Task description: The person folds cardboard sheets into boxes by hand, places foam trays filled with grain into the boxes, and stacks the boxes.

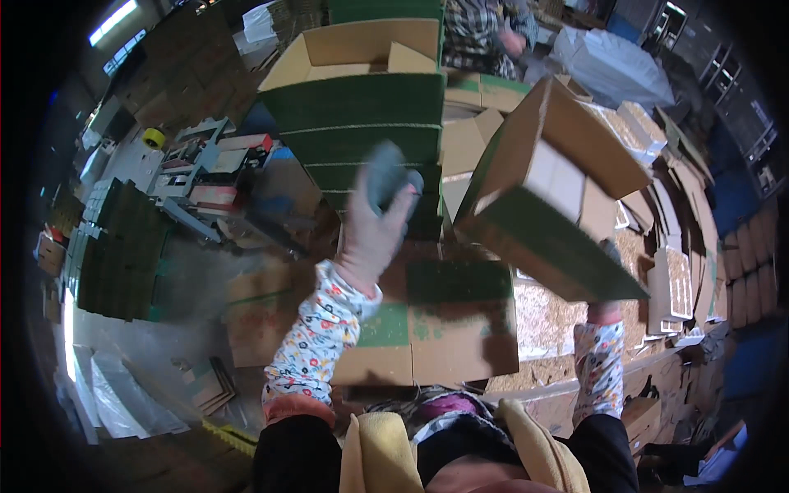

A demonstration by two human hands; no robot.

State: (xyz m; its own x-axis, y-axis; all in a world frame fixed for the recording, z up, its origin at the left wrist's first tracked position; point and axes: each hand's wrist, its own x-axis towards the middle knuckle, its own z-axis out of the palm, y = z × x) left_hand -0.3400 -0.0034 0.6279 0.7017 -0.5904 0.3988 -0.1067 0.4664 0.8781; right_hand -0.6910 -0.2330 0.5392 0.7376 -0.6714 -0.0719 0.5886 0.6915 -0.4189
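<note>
My right hand [604, 311] grips the near right wall of an open green-and-brown cardboard box [546, 242]. Its grey fingertips show over the edge, and the box hides the rest of it. The box is tilted in the air, with white pieces [555, 177] inside. My left hand [380, 215], blurred and with grey-covered fingers, is raised in front of a stack of green boxes [357, 103]. Its thumb and fingers are apart and nothing is between them. Below both hands lies a flattened green-and-brown carton [460, 324].
A worktable of brown chipboard [567, 329] stretches to the right, bearing white trays [672, 283] and cardboard pieces. Left of the stack stands a metal machine [214, 177] with a yellow tape roll [154, 138]. Flat green cartons [123, 246] are piled far left. Another person [489, 37] is beyond the table.
</note>
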